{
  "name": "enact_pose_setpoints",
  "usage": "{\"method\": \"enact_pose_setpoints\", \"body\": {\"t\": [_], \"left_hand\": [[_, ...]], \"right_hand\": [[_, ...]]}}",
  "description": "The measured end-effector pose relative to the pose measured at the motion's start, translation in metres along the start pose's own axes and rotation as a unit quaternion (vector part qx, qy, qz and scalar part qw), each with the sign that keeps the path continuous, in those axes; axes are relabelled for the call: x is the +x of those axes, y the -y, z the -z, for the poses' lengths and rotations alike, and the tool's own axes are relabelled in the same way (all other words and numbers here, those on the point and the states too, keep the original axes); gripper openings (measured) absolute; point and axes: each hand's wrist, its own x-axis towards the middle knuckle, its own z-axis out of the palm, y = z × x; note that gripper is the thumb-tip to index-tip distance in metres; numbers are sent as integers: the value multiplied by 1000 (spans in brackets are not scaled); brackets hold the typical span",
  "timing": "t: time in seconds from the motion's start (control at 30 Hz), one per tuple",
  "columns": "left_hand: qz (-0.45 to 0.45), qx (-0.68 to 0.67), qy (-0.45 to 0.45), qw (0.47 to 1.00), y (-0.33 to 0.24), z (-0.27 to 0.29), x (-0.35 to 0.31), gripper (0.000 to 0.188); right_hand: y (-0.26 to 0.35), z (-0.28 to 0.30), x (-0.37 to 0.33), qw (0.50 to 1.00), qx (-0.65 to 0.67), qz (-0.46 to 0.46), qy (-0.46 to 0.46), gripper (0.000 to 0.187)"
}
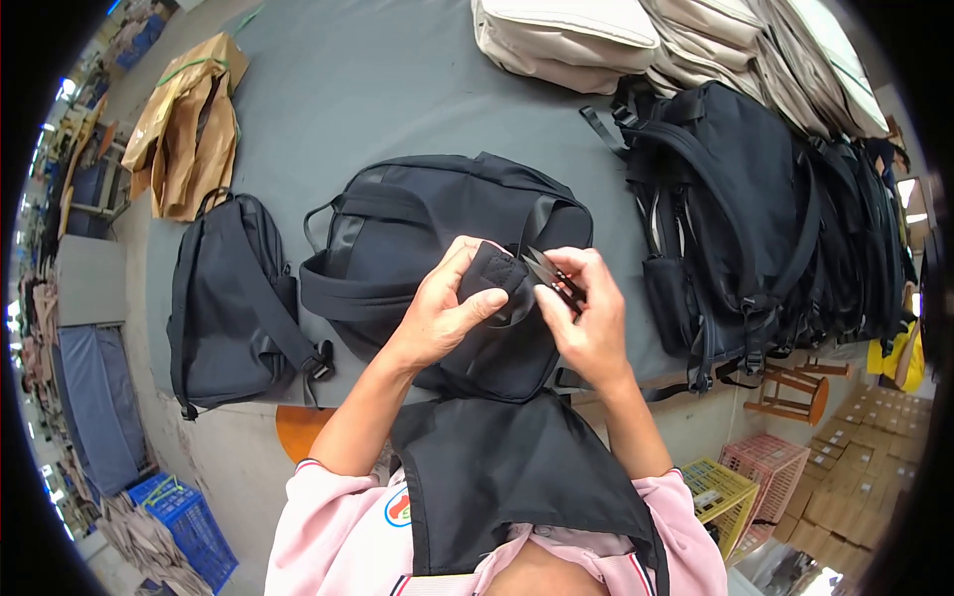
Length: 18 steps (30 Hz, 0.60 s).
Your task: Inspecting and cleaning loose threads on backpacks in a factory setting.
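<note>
A black backpack (407, 179) lies on the grey table in front of me. My left hand (444, 308) pinches the stitched end of a black strap (492, 273), lifted over the bag. In my right hand (588, 316) is a small pair of thread snips (553, 276), dark with pointed blades. The blade tips are right at the strap's edge, beside my left fingertips; whether they touch a thread is too small to tell. My right fingers partly cover the snips' handles.
A smaller black bag (224, 308) lies at left, near a brown paper bag (189, 129). Several black backpacks (730, 199) line the right side, with beige bags (566, 40) behind. Off the table are a wooden stool (790, 395), crates (184, 526) and cartons (855, 457).
</note>
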Motion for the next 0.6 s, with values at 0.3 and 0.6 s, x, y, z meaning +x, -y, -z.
{"method": "enact_pose_setpoints", "body": {"t": [0.3,0.6], "left_hand": [[-19,45,7,999,1,-1,2,33],[-32,64,9,997,2,1,1,30]], "right_hand": [[4,14,8,988,-106,103,51,27],[-5,9,6,983,-110,146,-15,24]]}}
